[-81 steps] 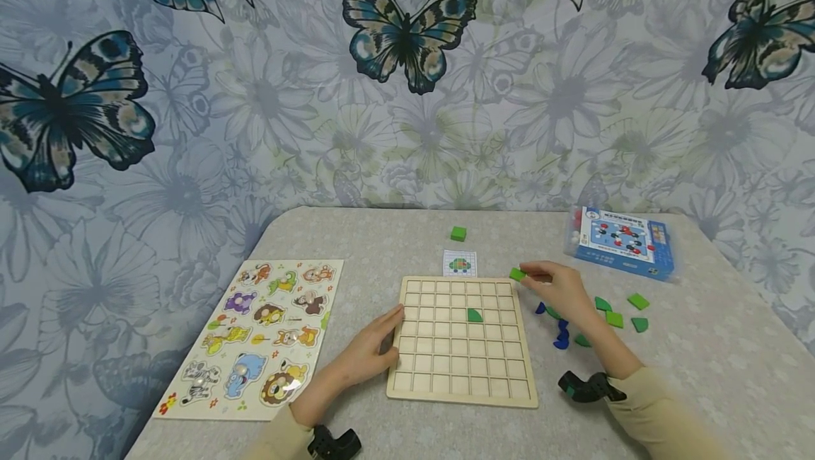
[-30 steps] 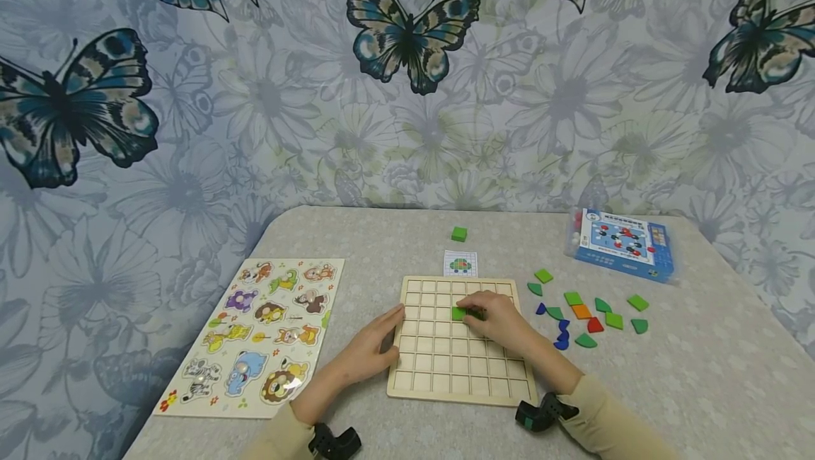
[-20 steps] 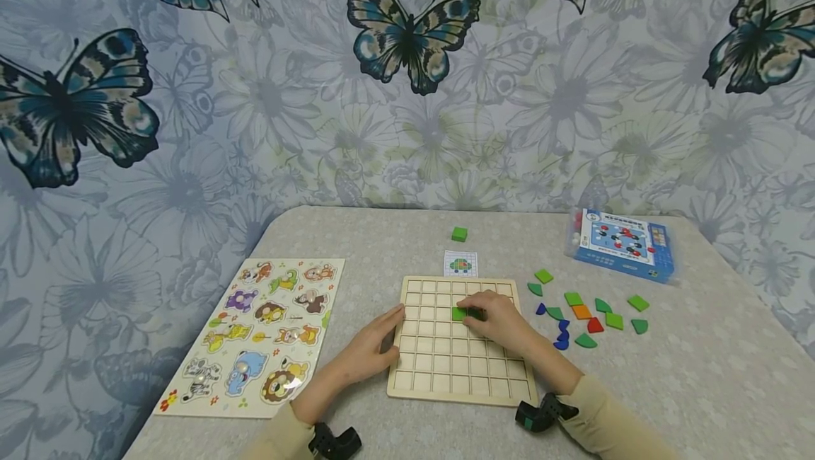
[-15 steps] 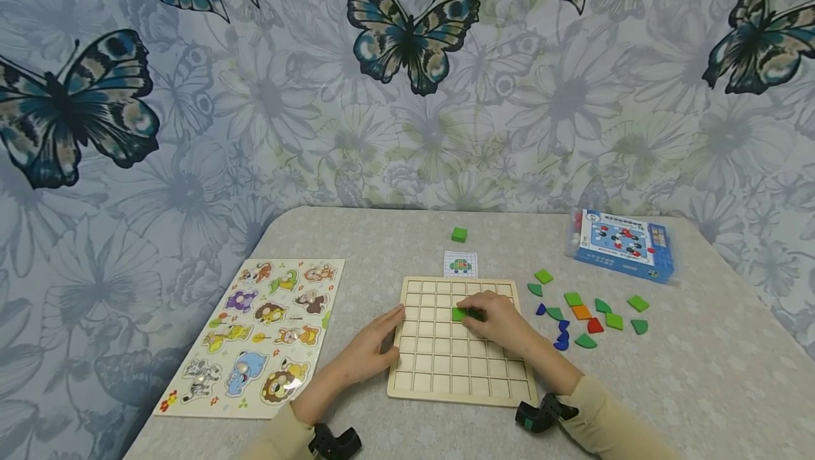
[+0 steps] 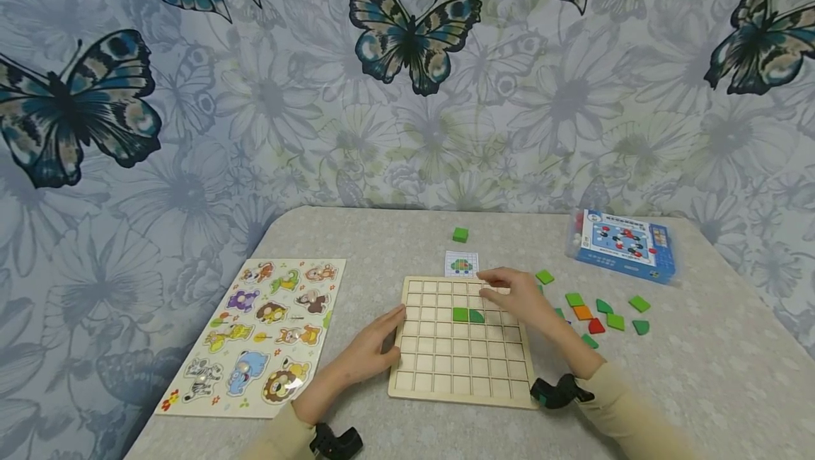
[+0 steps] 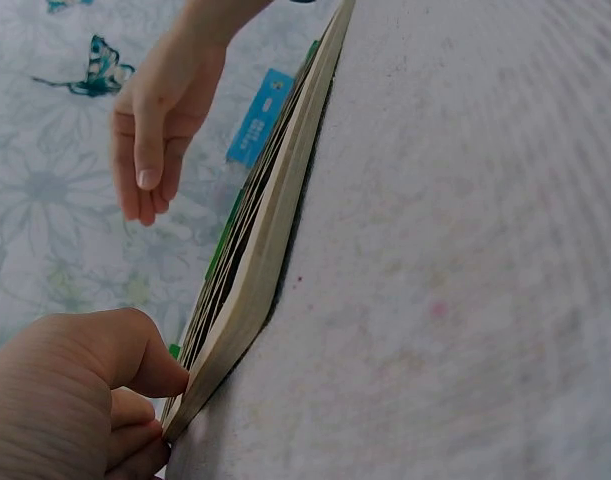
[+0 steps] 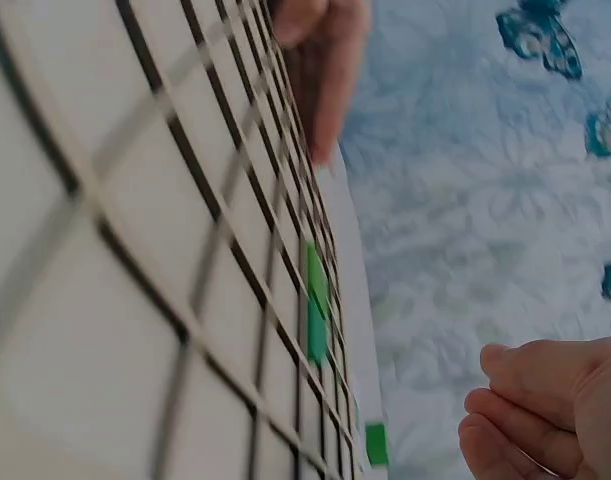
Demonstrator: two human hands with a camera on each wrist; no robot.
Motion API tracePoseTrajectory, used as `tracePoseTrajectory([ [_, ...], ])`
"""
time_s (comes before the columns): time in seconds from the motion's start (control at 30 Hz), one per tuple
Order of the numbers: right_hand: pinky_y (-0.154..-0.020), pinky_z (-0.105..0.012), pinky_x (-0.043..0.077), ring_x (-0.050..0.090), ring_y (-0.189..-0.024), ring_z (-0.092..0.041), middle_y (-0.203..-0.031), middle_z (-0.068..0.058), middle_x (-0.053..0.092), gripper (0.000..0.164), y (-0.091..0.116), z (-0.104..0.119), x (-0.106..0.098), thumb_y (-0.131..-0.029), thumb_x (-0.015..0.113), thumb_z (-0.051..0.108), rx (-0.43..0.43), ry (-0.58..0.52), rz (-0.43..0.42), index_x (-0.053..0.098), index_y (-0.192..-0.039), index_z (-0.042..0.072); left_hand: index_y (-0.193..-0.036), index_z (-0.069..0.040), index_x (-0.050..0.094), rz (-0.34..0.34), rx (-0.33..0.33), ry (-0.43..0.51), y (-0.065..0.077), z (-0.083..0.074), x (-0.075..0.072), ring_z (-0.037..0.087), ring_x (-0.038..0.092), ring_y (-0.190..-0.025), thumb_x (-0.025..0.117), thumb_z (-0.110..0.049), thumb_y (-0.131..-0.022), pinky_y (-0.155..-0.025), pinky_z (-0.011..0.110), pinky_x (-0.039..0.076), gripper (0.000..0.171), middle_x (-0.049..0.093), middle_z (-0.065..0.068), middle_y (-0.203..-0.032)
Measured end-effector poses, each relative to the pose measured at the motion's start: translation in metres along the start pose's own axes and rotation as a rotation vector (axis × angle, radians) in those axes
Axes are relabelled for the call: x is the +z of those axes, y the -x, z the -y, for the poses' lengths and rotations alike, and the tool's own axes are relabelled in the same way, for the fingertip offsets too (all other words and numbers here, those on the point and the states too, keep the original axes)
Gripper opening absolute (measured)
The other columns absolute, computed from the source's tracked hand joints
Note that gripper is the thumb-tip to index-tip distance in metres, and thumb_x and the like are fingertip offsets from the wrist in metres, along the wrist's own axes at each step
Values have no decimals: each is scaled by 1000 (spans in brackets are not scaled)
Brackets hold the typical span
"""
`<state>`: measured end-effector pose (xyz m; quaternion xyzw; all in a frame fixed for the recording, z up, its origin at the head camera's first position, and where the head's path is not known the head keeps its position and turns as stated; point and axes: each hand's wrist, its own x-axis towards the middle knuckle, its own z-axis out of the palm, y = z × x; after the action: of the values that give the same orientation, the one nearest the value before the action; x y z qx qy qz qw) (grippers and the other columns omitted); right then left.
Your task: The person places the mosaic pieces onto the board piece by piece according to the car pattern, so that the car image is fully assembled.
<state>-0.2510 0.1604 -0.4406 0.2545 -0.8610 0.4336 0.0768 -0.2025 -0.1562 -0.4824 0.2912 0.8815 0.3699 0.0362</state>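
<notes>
Butterflies [image 5: 414, 37] spread over the wall [image 5: 420, 163] behind a pale table [image 5: 573, 417], where a gridded board [image 5: 461, 366] lies flat. To set tiles [image 5: 615, 322] well, the left hand [image 5: 371, 347] should press lightly where it is: its fingertips and thumb rest against the board's left edge, holding no tile, and that ought to stop any sliding. Free of any load, the right hand [image 5: 523, 299] hangs above the board's far right part, fingers loosely extended. Each tile is best pinched by its sides, lowered flat, squared to the grid lines and nudged into one cell, with the knuckles high enough to spare those already laid. It would pay to check the card [image 5: 461, 264] just beyond the board first, though its drawing is too small here to read surely. On the board sit a green square [image 5: 460, 314] and, in the next cell to its right, a green quarter [image 5: 475, 316]. Both lie between the hands, near the right fingertips and well apart from the left. Loose tiles lie to the right of the board, some partly hidden by the right hand.
</notes>
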Motion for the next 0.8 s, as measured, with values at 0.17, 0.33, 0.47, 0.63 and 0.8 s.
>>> tracePoseTrajectory([
  [0.17, -78, -39, 54, 63, -98, -33, -112, -18, 65, 32, 1, -19, -33, -88, 65, 10, 93, 22, -32, 64, -118, -3, -144, 5, 30, 0, 2, -9, 0, 1, 1, 27, 24, -138, 55, -6, -84, -108, 47, 26, 66, 27, 15, -151],
  [0.33, -77, -38, 54, 61, -100, -33, -117, -20, 62, 33, 10, -38, -54, -91, 61, 8, 174, 2, -7, 61, -122, -3, -144, 5, 31, -4, -3, 0, 0, -1, 0, 28, 24, -138, 55, -6, -84, -109, 47, 25, 66, 27, 16, -151],
  [0.47, -79, -39, 53, 60, -101, -35, -116, -21, 62, 31, 18, -50, -60, -92, 58, 4, 210, 54, -6, 60, -122, -4, -145, 4, 31, -1, -2, -3, 0, -1, -1, 27, 24, -138, 55, -6, -84, -109, 47, 25, 66, 27, 16, -151],
  [0.63, -78, -41, 53, 60, -100, -37, -114, -23, 62, 31, 24, -61, -60, -90, 57, -2, 250, 87, 24, 60, -120, -7, -144, 5, 31, 4, 4, 1, 0, 0, -1, 28, 24, -138, 54, -6, -85, -108, 48, 25, 65, 27, 16, -151],
  [0.8, -77, -43, 53, 61, -99, -37, -112, -22, 63, 32, 28, -69, -54, -87, 59, -2, 247, 120, 21, 62, -119, -6, -145, 5, 30, 3, 6, 2, 1, 0, 0, 27, 23, -138, 54, -6, -85, -108, 48, 26, 65, 26, 16, -151],
])
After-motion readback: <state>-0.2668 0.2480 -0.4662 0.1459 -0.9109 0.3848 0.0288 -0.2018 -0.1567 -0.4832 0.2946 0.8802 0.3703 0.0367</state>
